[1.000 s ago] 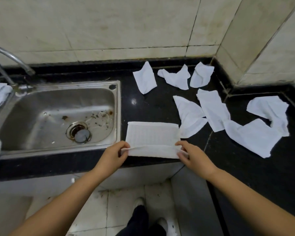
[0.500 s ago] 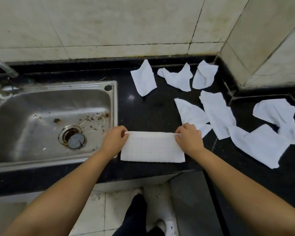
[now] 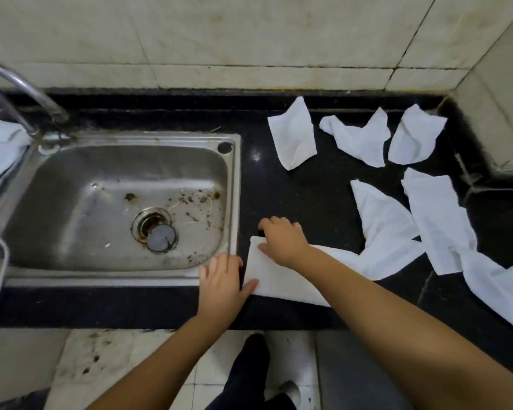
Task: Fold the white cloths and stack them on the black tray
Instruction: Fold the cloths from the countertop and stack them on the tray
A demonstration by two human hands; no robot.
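A white cloth (image 3: 282,281), folded into a long strip, lies on the black counter (image 3: 302,199) near its front edge, just right of the sink. My left hand (image 3: 221,279) lies flat on the sink's rim, and its thumb touches the strip's near left corner. My right hand (image 3: 282,239) rests on the strip's far left corner with its fingers bent over the far edge. My right forearm crosses over the strip. Several loose white cloths (image 3: 382,220) lie crumpled to the right and at the back (image 3: 293,134). No black tray is in view.
A steel sink (image 3: 101,202) with a dirty drain takes up the left side, and a tap (image 3: 27,93) arches over its far left corner. Another white cloth (image 3: 0,149) lies left of the tap. Tiled walls enclose the counter behind and at right.
The near half of the cloth was folded over to the far edge. My right hand then slid from the strip's right end to its left end. My left hand let go and flattened.
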